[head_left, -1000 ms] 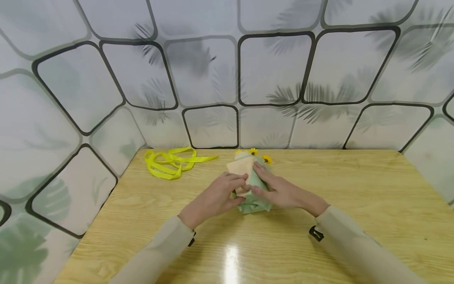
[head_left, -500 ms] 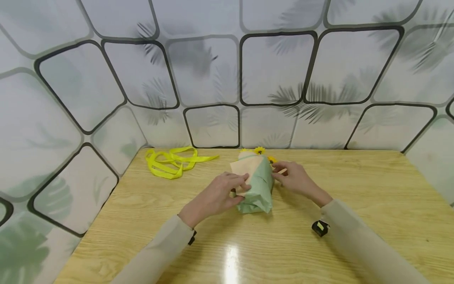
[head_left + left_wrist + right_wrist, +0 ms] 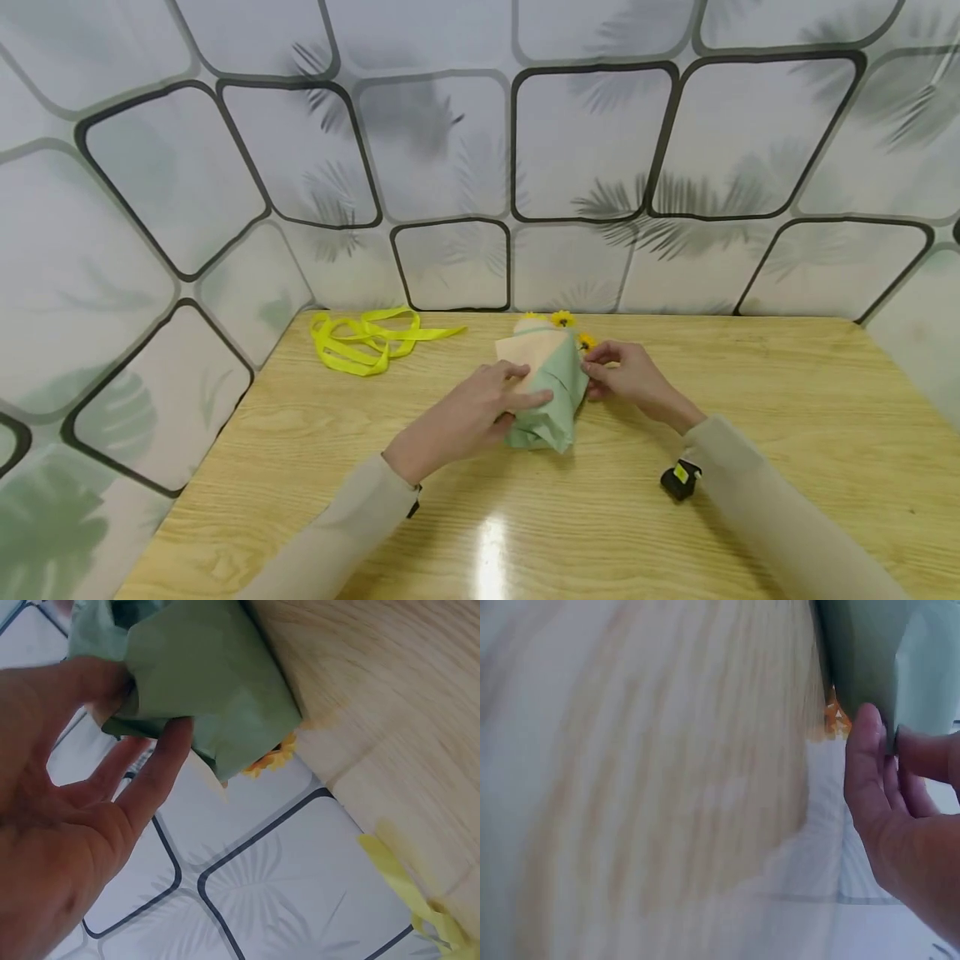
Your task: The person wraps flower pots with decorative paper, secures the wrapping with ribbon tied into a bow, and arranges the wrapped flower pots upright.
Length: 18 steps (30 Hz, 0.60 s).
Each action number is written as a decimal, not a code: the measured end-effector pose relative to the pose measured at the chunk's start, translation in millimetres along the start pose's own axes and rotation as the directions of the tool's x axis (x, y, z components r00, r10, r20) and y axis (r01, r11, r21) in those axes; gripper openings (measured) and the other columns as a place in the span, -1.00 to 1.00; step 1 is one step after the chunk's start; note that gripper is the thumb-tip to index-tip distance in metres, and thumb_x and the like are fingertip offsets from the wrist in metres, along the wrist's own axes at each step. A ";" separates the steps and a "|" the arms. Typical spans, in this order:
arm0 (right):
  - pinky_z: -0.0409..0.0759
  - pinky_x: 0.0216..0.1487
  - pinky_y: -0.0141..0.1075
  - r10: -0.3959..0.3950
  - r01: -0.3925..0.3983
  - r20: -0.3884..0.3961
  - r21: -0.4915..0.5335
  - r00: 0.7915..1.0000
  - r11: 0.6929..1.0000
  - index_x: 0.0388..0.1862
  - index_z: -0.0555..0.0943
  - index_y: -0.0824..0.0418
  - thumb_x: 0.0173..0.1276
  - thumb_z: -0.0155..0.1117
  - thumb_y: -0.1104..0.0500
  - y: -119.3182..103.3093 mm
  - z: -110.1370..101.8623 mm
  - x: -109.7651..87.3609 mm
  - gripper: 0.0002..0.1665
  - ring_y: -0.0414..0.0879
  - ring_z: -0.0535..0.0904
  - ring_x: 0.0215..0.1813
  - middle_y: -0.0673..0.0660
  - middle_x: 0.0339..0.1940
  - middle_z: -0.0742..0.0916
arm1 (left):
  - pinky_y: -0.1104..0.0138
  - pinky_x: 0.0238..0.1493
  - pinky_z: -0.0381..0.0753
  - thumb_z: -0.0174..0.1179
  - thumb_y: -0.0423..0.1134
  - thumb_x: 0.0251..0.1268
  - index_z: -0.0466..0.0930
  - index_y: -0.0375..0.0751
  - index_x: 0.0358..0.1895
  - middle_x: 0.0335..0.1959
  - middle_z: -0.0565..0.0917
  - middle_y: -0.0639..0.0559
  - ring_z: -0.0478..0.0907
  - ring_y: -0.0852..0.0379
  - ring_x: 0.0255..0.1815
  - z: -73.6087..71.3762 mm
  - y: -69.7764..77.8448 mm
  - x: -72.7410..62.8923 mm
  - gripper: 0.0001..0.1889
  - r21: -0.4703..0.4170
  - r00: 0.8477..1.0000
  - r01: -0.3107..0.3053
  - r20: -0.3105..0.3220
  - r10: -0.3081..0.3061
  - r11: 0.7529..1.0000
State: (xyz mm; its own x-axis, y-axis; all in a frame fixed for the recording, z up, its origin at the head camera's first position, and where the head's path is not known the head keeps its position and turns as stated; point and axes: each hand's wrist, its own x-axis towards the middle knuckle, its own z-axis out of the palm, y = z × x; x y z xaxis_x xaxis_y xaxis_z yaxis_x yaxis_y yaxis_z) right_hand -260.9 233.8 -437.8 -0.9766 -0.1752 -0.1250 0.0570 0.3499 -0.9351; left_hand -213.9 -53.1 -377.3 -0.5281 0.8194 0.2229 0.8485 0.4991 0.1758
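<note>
A small bouquet wrapped in pale green paper with a cream inner side lies on the table. Yellow flowers poke out at its far end. My left hand holds the wrap from the left, its index finger reaching across the front. In the left wrist view, thumb and fingers bracket the folded green paper. On the right side, my right hand pinches the paper's edge between thumb and fingertips, seen closely in the right wrist view on the green flap. The stems are hidden inside.
A loose tangle of bright yellow ribbon lies at the back left of the wooden table. A wall covering with dark outlines and leaf prints rises right behind the table's back edge.
My right hand has moved off the bouquet's front to its right edge and pinches the paper there. The left index finger has straightened across the front; the bouquet appears slightly farther right.
</note>
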 end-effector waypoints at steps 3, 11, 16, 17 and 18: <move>0.78 -0.24 -0.27 -0.013 0.013 -0.052 0.009 0.999 1.000 0.13 0.54 0.54 0.53 0.21 0.32 0.7 -1.2 -1.1 -0.68 -0.18 0.71 -0.35 0.31 -0.04 0.68 | 0.08 0.23 0.58 0.27 -0.29 0.34 0.58 0.14 0.38 0.35 0.51 -0.29 0.53 -0.11 0.31 -0.2 4.0 3.6 -0.47 -0.001 0.999 0.031 0.031 -0.031 1.000; 0.76 -0.31 -0.30 -0.039 0.015 -0.167 -0.139 0.985 0.990 -0.08 0.64 0.48 0.50 0.19 0.34 -9.0 4.1 5.4 -0.82 -0.13 0.71 -0.40 0.27 -0.24 0.74 | 0.11 0.17 0.64 0.37 -0.15 0.34 0.72 0.12 0.21 0.21 0.62 -0.22 0.59 -0.07 0.24 3.4 4.5 4.8 -0.62 -0.031 0.998 0.014 -0.058 -0.015 0.999; 0.77 -0.27 -0.23 -0.059 0.022 -0.185 -0.198 0.981 0.980 -0.10 0.61 0.43 0.54 0.14 0.32 -20.8 11.3 12.9 -0.83 -0.02 0.73 -0.32 0.31 -0.25 0.73 | 0.13 0.09 0.66 0.36 -0.17 0.36 0.71 0.11 0.22 0.21 0.62 -0.21 0.61 -0.08 0.17 3.0 2.9 2.2 -0.62 -0.059 0.997 0.038 -0.063 -0.042 0.998; 0.78 -0.25 -0.21 -0.061 0.023 -0.184 -0.203 0.981 0.979 -0.08 0.61 0.43 0.54 0.14 0.31 -22.5 12.7 13.2 -0.82 0.01 0.74 -0.29 0.33 -0.22 0.73 | 0.14 0.07 0.66 0.36 -0.17 0.36 0.70 0.12 0.23 0.21 0.61 -0.21 0.62 -0.08 0.15 3.7 3.0 1.5 -0.62 -0.065 0.996 0.048 -0.067 -0.052 0.997; 0.79 -0.22 -0.19 -0.061 0.022 -0.186 -0.202 0.981 0.979 -0.06 0.60 0.43 0.54 0.15 0.30 -23.9 13.5 13.0 -0.81 0.04 0.76 -0.27 0.35 -0.19 0.73 | 0.14 0.05 0.67 0.36 -0.16 0.36 0.70 0.11 0.23 0.21 0.61 -0.21 0.62 -0.08 0.13 4.5 3.3 0.6 -0.61 -0.074 0.995 0.056 -0.073 -0.061 0.996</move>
State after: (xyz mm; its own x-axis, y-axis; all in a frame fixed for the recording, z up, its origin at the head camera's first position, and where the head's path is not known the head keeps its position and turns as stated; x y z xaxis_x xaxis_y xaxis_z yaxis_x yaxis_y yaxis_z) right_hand -272.1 210.7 -421.6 -0.9998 -0.0217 -0.0040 -0.0080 0.5250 -0.8511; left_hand -211.3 -49.7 -380.9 -0.5801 0.7644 0.2814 0.8130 0.5218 0.2585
